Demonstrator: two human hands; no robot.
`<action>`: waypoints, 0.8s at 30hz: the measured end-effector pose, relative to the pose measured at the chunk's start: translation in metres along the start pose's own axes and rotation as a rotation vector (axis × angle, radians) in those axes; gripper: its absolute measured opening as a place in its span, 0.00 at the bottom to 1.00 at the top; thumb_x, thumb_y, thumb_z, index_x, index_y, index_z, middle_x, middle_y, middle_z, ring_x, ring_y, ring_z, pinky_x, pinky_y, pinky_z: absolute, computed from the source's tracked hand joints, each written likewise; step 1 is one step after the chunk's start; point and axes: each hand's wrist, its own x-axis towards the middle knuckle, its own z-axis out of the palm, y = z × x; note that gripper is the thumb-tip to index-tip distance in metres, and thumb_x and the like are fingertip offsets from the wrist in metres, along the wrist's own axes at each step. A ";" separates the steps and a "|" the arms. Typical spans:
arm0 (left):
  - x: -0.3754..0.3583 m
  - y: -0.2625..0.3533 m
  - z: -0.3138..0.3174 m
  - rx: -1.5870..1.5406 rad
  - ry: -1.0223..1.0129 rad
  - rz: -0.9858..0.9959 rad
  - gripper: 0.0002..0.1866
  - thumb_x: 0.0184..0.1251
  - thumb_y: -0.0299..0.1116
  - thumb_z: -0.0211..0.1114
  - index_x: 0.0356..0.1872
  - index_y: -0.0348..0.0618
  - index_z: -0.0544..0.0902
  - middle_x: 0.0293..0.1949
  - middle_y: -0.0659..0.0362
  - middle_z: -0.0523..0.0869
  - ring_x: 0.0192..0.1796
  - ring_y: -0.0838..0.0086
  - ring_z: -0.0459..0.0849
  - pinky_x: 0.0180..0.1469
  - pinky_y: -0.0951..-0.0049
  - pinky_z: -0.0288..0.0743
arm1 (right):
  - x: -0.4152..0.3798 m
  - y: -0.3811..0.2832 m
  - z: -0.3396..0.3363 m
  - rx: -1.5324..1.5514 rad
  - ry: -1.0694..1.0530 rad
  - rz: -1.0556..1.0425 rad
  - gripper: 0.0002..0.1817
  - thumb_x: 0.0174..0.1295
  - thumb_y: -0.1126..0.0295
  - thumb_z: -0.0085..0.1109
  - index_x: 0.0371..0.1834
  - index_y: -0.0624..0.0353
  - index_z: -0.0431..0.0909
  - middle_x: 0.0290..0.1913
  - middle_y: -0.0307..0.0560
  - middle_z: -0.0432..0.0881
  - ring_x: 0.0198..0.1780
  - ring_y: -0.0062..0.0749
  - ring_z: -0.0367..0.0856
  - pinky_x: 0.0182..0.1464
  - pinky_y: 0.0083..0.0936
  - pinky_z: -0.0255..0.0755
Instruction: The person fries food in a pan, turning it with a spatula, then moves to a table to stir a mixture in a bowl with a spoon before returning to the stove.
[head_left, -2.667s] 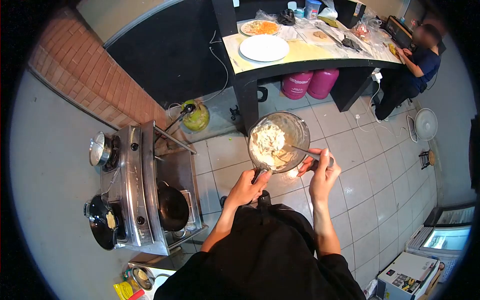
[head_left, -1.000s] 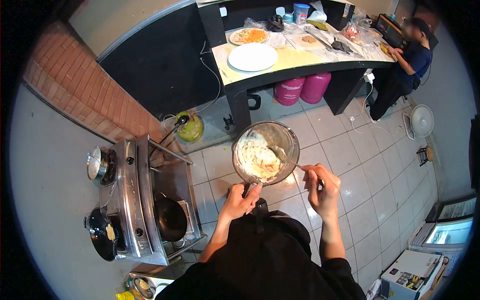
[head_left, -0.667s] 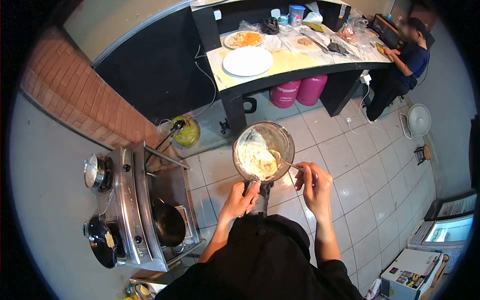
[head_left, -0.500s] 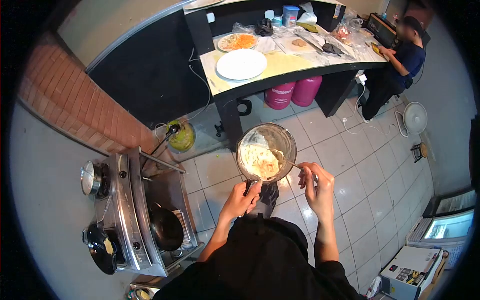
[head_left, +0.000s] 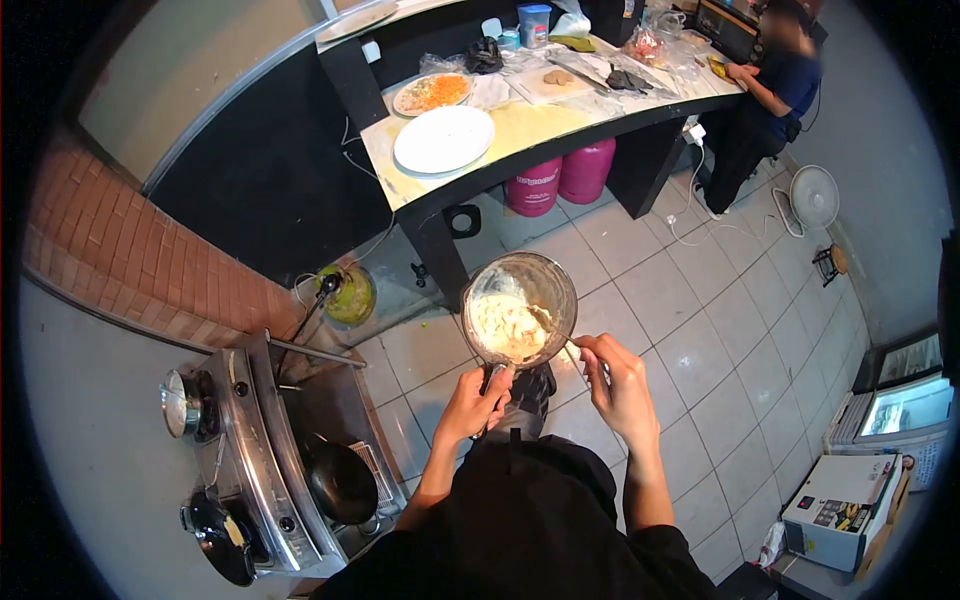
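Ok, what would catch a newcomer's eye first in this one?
The glass bowl of pale batter at centre, left hand gripping its handle from below, right hand working a spoon in it. Next, the steel gas stove with black pans at lower left, and the white plate on the counter above.

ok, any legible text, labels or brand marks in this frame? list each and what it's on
Nothing can be read with certainty.
Left pink gas cylinder: white lettering on its side, too blurred to read.
White carton on the floor at lower right: a dark printed panel and pictures, too small to read.
Blue-lidded tub on the counter: a label band, illegible.
Mixing bowl, stove: no markings visible.
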 end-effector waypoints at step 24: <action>-0.019 -0.003 -0.002 -0.053 0.039 0.013 0.21 0.76 0.47 0.49 0.34 0.36 0.71 0.17 0.62 0.70 0.14 0.82 0.66 0.15 0.80 0.60 | -0.015 -0.011 0.009 -0.022 -0.023 -0.057 0.06 0.61 0.79 0.57 0.40 0.67 0.77 0.32 0.55 0.78 0.31 0.51 0.79 0.32 0.35 0.72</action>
